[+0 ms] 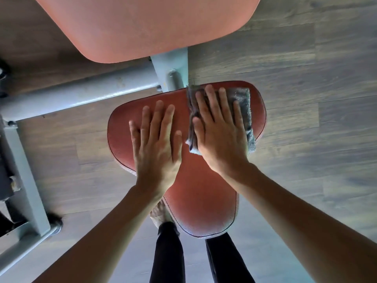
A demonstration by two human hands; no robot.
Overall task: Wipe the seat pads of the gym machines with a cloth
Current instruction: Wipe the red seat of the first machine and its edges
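Observation:
A red-brown seat pad [202,203] of a gym machine fills the middle of the view, wide at the far end and narrow toward me. My left hand [157,139] lies flat on its left half with straight fingers. My right hand [220,131] presses flat on a folded grey cloth [243,103] at the pad's far right corner. The cloth sticks out beyond my fingers and along my thumb side. A larger orange back pad [146,25] stands above the seat at the top of the view.
The machine's grey steel frame [81,94] runs from the seat post to the left, with an upright post [22,176] at the left edge. Wood-look flooring [316,99] surrounds the seat. My legs in dark trousers [169,258] stand just below the seat's narrow end.

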